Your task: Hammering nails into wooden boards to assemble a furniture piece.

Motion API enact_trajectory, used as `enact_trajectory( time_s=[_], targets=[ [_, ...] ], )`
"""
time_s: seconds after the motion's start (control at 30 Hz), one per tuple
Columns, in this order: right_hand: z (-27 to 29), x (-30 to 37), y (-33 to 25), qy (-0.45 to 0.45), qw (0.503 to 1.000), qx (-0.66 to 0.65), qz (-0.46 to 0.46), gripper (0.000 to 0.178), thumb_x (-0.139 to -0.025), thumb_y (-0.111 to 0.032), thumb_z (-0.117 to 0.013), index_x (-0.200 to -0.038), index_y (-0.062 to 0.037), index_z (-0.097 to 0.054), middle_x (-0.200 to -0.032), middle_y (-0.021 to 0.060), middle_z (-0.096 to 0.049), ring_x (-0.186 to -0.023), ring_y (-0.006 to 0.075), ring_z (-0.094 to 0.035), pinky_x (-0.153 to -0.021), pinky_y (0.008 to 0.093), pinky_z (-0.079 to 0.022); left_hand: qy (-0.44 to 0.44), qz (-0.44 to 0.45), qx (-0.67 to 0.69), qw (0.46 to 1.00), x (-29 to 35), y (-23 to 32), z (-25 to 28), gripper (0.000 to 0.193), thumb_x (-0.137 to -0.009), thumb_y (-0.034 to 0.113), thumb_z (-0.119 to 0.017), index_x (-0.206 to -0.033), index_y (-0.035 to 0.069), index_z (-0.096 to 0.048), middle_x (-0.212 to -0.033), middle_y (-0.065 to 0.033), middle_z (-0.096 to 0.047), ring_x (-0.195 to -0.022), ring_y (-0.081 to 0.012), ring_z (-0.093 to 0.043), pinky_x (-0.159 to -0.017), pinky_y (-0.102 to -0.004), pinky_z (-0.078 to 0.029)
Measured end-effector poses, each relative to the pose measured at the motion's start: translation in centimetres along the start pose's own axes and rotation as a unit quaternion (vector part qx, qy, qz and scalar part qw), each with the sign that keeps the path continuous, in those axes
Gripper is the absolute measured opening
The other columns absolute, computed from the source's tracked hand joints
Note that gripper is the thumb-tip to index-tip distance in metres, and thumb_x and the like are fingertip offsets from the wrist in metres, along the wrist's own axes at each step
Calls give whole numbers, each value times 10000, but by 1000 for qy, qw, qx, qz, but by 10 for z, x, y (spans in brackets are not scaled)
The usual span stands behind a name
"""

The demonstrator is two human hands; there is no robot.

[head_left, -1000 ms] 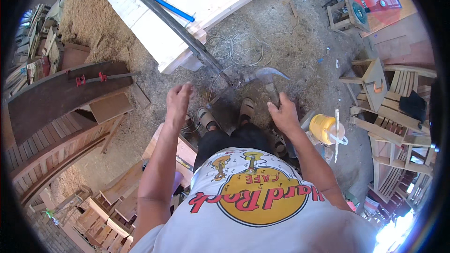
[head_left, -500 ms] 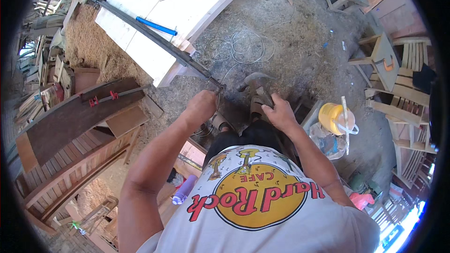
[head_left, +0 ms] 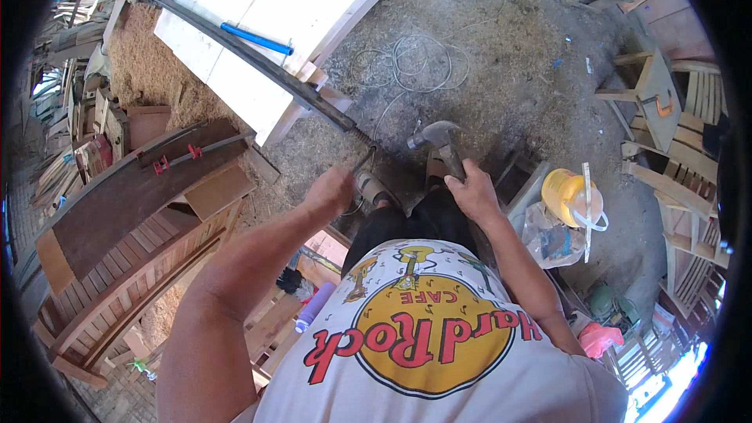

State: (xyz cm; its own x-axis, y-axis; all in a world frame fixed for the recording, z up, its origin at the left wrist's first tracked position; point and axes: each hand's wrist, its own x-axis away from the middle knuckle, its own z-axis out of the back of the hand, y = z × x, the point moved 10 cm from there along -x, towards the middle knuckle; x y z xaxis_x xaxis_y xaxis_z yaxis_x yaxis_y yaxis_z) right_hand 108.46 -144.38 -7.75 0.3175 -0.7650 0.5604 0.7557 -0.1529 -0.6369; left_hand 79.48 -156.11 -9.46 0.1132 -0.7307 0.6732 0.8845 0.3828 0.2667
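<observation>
A long metal bar clamp [head_left: 270,72] lies across the corner of a pale wooden panel [head_left: 235,0], its threaded screw end sticking out toward me. My left hand [head_left: 330,192] is closed, apparently round the thin turning rod at that screw end; the fingers are partly hidden. In my right hand [head_left: 473,190] is a claw hammer [head_left: 440,136], gripped by its handle with the metal head up and away from me. The hammer head hangs just right of the clamp's end, apart from it. On the panel rests a blue tube [head_left: 257,39].
A slatted wooden bench piece [head_left: 149,243] with red clamps stands at left. Right of my legs are a yellow bucket [head_left: 565,194] and a clear plastic bag [head_left: 548,239]. A cord [head_left: 423,63] lies coiled on the floor. Wooden chairs [head_left: 662,102] line the far right.
My left hand has moved left and toward me from the clamp's screw end, and the rod now shows between them. The hammer has shifted slightly right, still in my right hand.
</observation>
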Motion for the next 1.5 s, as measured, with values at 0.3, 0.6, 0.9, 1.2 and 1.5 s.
enact_trajectory(
  time_s=[0.3,0.6,0.9,1.2,1.5],
  targets=[
    [2,-13,1,50,997,36,46,449,-894,-323,-696,-1144,36,-593,-932,328,-687,-982,527,-653,-858,554,-511,100,114,193,969,-27,-64,-47,431,-870,414,-719,-1002,7,-667,-907,-267,-719,-935,-452,-707,-838,-510,-560],
    [4,-105,-116,-66,990,-124,32,287,-914,-222,-717,-1022,19,-604,-698,68,-627,-542,120,-601,-500,321,-478,222,33,195,955,-78,-77,-103,503,-880,544,-705,-972,56,-622,-827,-201,-714,-823,-445,-710,-728,-509,-589],
    [49,-306,-330,55,980,-37,186,367,-836,-159,-666,-1098,98,-647,-822,155,-689,-649,228,-683,-565,380,-555,224,10,344,912,-116,-71,-115,512,-852,542,-736,-1015,65,-646,-985,-173,-700,-946,-380,-692,-816,-481,-566],
    [0,-197,-378,225,810,226,492,351,-924,-228,-648,-1214,-32,-669,-1023,175,-732,-987,359,-692,-893,473,-531,356,14,267,895,-99,-90,-110,470,-849,487,-755,-938,36,-653,-828,-189,-686,-817,-424,-681,-774,-497,-546],
    [-128,-128,-118,-190,979,-40,55,495,-1039,-444,-569,-1026,31,-704,-1005,150,-735,-956,245,-658,-866,410,-497,197,112,608,761,-89,-109,-134,687,-912,640,-620,-1070,-21,-722,-969,-171,-732,-998,-307,-674,-1002,-419,-455]
  ],
)
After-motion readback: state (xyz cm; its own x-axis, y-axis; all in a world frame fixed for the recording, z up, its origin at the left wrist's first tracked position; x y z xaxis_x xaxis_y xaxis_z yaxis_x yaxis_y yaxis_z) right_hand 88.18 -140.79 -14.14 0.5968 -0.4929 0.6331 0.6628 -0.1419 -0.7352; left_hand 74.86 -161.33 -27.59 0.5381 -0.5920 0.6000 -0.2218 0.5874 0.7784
